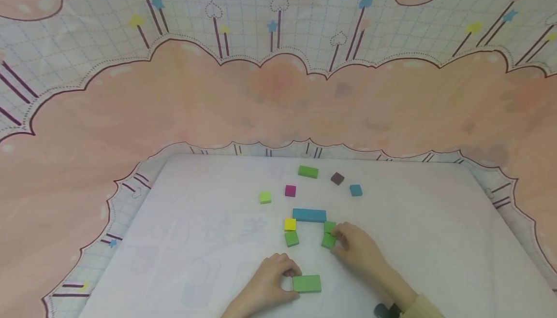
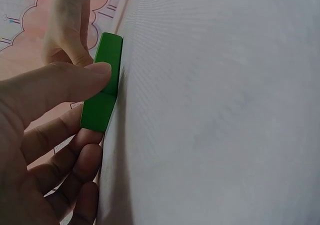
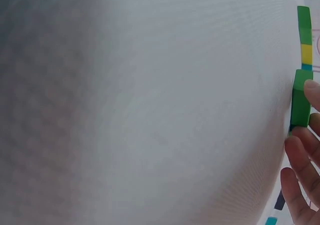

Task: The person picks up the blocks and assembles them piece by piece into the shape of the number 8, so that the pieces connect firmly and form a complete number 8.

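In the head view my left hand (image 1: 269, 283) pinches a green rectangular block (image 1: 307, 283) by its left end. The left wrist view shows the thumb over this block (image 2: 99, 114), with fingers behind it. Farther up, my right hand (image 1: 363, 250) has thumb and index finger at a green cube (image 1: 328, 240), the lower of two at the right. Another green cube (image 1: 329, 226) sits just above it. A long blue block (image 1: 309, 215) lies across the top. At the left, a yellow cube (image 1: 290, 224) and a green cube (image 1: 292, 238) run down from it.
Beyond this arrangement lie a lime cube (image 1: 265, 197), a magenta cube (image 1: 290, 191), a green block (image 1: 308, 172), a dark brown cube (image 1: 337, 179) and a blue cube (image 1: 356, 190). A white tabletop (image 1: 196, 202) carries everything; patterned cloth (image 1: 278, 105) rises behind it.
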Motion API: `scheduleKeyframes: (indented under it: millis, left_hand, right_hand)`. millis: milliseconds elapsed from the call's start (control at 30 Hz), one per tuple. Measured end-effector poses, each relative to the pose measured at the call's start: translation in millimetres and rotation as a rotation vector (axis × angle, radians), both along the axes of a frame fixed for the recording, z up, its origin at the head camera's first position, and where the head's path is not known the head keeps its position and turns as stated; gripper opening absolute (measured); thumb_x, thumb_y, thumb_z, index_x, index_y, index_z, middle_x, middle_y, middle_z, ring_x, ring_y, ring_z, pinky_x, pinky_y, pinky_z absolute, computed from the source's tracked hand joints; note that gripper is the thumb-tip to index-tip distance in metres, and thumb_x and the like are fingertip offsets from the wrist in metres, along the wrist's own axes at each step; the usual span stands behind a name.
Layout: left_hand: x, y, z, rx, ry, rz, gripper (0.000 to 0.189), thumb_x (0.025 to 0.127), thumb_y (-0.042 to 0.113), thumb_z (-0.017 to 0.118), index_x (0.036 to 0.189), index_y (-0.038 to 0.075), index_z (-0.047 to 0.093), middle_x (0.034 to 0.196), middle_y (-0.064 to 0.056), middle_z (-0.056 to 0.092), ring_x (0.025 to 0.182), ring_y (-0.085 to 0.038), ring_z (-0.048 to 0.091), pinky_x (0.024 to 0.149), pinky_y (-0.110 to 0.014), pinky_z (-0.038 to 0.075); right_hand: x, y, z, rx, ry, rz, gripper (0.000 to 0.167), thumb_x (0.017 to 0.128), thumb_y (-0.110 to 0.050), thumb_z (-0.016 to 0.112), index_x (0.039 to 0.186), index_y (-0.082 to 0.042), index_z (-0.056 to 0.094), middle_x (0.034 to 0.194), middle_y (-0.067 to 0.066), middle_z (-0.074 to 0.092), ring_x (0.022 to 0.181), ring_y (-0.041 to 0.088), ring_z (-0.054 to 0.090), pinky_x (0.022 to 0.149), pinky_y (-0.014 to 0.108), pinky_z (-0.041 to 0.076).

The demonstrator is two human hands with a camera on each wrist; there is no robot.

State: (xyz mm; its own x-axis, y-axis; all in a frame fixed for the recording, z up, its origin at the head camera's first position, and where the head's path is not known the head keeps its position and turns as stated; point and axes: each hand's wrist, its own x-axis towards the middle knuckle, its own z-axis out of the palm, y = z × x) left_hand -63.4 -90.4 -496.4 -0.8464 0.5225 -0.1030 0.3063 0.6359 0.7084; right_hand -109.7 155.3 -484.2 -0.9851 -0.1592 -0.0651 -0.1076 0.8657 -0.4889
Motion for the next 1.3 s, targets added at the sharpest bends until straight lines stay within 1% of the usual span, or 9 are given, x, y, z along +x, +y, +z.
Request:
scheduleKeyframes:
  millis: [133, 300, 500, 633, 800, 900, 1067, 1300]
  left_hand:
    - [0.3, 0.6, 0.2, 0.003, 0.001, 0.006, 0.027, 0.071, 0.027, 0.081, 0.094, 0.025, 0.068, 0.084, 0.020, 0.050, 0.083, 0.005, 0.042, 0.076, -0.018, 0.037]
    - [0.3, 0.7, 0.1, 0.010, 0.003, 0.013, 0.026, 0.071, 0.025, 0.081, 0.094, 0.024, 0.068, 0.085, 0.019, 0.052, 0.083, 0.004, 0.043, 0.075, -0.017, 0.038]
    - [-0.9, 0.4, -1.9, 0.033, -0.040, 0.038, 0.026, 0.073, 0.023, 0.080, 0.096, 0.024, 0.067, 0.089, 0.019, 0.054, 0.085, 0.004, 0.045, 0.076, -0.018, 0.042]
    - [-2.1, 0.8, -1.7, 0.044, -0.073, 0.061, 0.026, 0.074, 0.022, 0.079, 0.097, 0.025, 0.067, 0.090, 0.019, 0.054, 0.086, 0.004, 0.045, 0.077, -0.018, 0.044]
    - [-4.5, 1.6, 0.5, 0.057, -0.084, 0.085, 0.027, 0.074, 0.022, 0.079, 0.098, 0.025, 0.067, 0.091, 0.018, 0.054, 0.087, 0.003, 0.046, 0.077, -0.018, 0.045]
    - [-6.5, 2.1, 1.9, 0.071, -0.068, 0.093, 0.029, 0.074, 0.021, 0.079, 0.099, 0.024, 0.067, 0.091, 0.016, 0.055, 0.087, 0.002, 0.047, 0.078, -0.019, 0.046]
    - [-10.8, 4.6, 3.9, 0.094, -0.040, 0.092, 0.030, 0.074, 0.020, 0.079, 0.101, 0.021, 0.066, 0.091, 0.013, 0.056, 0.086, 0.000, 0.049, 0.077, -0.019, 0.046]
    - [-17.6, 10.1, 3.8, 0.084, 0.004, 0.102, 0.032, 0.073, 0.020, 0.079, 0.102, 0.019, 0.067, 0.088, 0.012, 0.055, 0.080, 0.001, 0.047, 0.071, -0.017, 0.044]
  right_hand:
    - [0.1, 0.1, 0.5, -0.001, -0.006, -0.001, 0.027, 0.077, -0.020, 0.078, 0.099, -0.021, 0.064, 0.095, -0.008, 0.064, 0.086, 0.007, 0.056, 0.081, 0.033, 0.052]
    - [-0.5, 0.1, 0.2, 0.007, -0.012, -0.008, 0.026, 0.077, -0.020, 0.078, 0.100, -0.022, 0.065, 0.096, -0.008, 0.064, 0.089, 0.008, 0.057, 0.086, 0.036, 0.052]
    - [-1.2, 0.0, -0.2, 0.011, -0.018, -0.005, 0.026, 0.077, -0.020, 0.077, 0.100, -0.021, 0.065, 0.097, -0.007, 0.065, 0.093, 0.010, 0.059, 0.089, 0.039, 0.052]
    - [-1.7, 0.1, -0.4, 0.016, -0.018, -0.008, 0.026, 0.078, -0.021, 0.077, 0.100, -0.022, 0.064, 0.097, -0.007, 0.065, 0.094, 0.010, 0.060, 0.089, 0.038, 0.052]
    - [-1.0, 0.3, 0.3, 0.012, -0.010, 0.002, 0.026, 0.078, -0.020, 0.077, 0.100, -0.021, 0.064, 0.097, -0.006, 0.065, 0.092, 0.010, 0.059, 0.087, 0.037, 0.052]
    - [-0.6, 0.5, 0.4, 0.014, -0.003, 0.006, 0.026, 0.077, -0.019, 0.077, 0.100, -0.020, 0.065, 0.095, -0.007, 0.064, 0.087, 0.008, 0.057, 0.082, 0.034, 0.052]
    - [-1.2, 0.8, 1.0, 0.013, -0.001, -0.002, 0.028, 0.076, -0.019, 0.078, 0.100, -0.019, 0.065, 0.091, -0.009, 0.063, 0.079, 0.006, 0.052, 0.074, 0.029, 0.049]
    - [-1.4, 0.7, 1.0, 0.016, -0.005, -0.004, 0.028, 0.076, -0.021, 0.078, 0.101, -0.020, 0.065, 0.093, -0.008, 0.063, 0.085, 0.007, 0.056, 0.079, 0.032, 0.051]
